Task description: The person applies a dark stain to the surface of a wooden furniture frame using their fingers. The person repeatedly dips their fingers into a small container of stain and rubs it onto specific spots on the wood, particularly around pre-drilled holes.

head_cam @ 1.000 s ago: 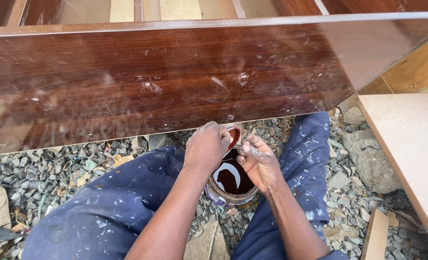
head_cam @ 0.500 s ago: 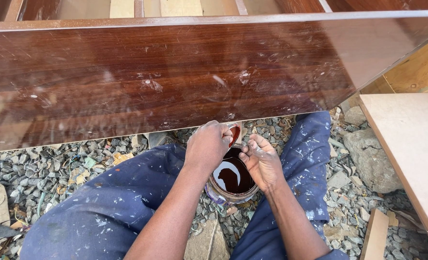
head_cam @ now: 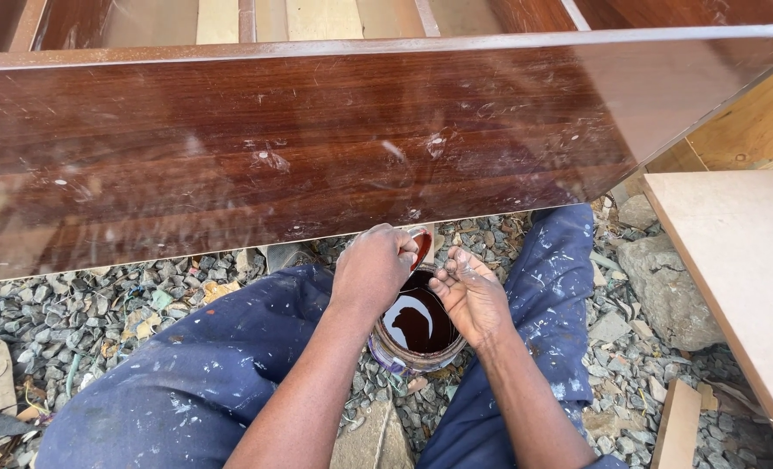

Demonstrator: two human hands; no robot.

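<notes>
Sitting on the gravel (head_cam: pixel 73 321) with my knees apart, I have a small round tin (head_cam: pixel 417 334) of dark brown varnish standing between my legs, its liquid glossy and catching a pale reflection. My left hand (head_cam: pixel 373 269) is curled into a loose fist over the far left rim of the tin, fingers closed around something reddish-brown at the edge (a rag or a brush end, I cannot tell which, since my knuckles hide most of it). My right hand (head_cam: pixel 471 293) hovers just over the right side of the tin, palm turned partly up, fingers bent and close together, the tips stained and near the left hand's fingers; whether they touch is hard to say.

My blue work trousers (head_cam: pixel 204 382) are speckled with pale paint on both legs. Straight ahead, close to my hands, stands a long wooden panel (head_cam: pixel 317 148) finished in shiny red-brown, with scuffs and whitish marks on its face. To my right lies a bare pale board (head_cam: pixel 743 260), with a grey rock (head_cam: pixel 664 287) beside it on the stones.
</notes>
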